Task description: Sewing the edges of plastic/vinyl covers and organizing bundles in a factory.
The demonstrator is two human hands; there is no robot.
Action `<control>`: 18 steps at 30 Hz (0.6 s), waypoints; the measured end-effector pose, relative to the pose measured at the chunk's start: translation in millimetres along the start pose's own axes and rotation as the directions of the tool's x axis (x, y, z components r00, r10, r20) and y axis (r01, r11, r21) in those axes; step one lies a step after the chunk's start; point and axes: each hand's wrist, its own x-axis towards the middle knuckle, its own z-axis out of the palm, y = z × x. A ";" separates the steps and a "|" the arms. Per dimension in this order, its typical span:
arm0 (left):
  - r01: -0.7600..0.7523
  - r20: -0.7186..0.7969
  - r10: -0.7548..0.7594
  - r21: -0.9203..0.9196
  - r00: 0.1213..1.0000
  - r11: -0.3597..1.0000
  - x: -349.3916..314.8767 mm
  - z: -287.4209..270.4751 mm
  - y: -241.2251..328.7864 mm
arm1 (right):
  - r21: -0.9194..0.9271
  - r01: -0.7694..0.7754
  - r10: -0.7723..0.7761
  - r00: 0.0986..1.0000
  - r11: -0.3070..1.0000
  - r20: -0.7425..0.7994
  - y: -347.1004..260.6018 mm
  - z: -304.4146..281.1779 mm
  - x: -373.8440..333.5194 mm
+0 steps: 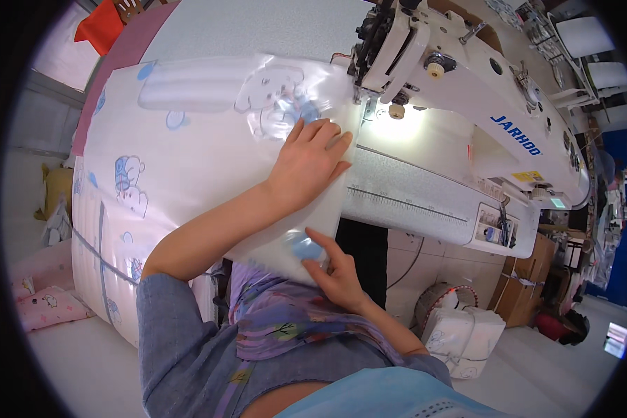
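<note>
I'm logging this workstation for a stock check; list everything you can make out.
Sheet: 1, white with blue prints, beneath left hand
Sewing machine: 1, white, upper right
Ruler: 1, grey, below machine
Table: 1, pale grey, top
Cloth: 1, orange, far upper left
Bundle: 1, white, tied, lower right
Carton: at least 1, brown, right
Fabric: count unclear, pink, lower left
Patterned garment: 1, purple, on lap
Mask: 1, light blue, bottom edge
Left hand: 1, bare, on sheet
Right hand: 1, bare, at sheet's near edge

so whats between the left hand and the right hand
In the head view, a stretch of the glossy white printed sheet lies between the left hand and the right hand.
</note>
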 end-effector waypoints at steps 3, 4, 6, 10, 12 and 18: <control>-0.004 -0.004 0.004 0.042 1.000 0.999 -1.3 1.3 -6.1 | 0.008 0.063 -0.063 0.997 0.998 -0.052 -1.1 7.1 2.9; -0.004 -0.005 0.004 0.048 1.000 0.999 0.7 2.7 -10.2 | 0.032 0.110 -0.106 0.990 0.993 -0.097 -0.5 11.5 3.6; -0.024 -0.010 0.024 0.073 1.000 0.997 5.7 8.0 -18.4 | -0.024 0.182 -0.184 0.973 0.983 -0.139 11.7 17.6 8.1; -0.042 0.024 0.039 0.110 0.999 0.993 6.1 10.0 -21.6 | 0.031 0.105 -0.100 0.987 0.994 -0.129 -0.5 9.5 18.2; -0.023 0.011 0.022 0.118 1.000 0.993 5.0 8.3 -19.5 | 0.048 0.073 -0.066 0.990 0.996 -0.126 -8.1 4.1 28.6; -0.070 -0.097 0.076 0.068 0.992 0.995 0.1 0.9 -39.7 | 0.130 0.237 -0.196 0.943 0.963 -0.268 -2.5 16.2 49.5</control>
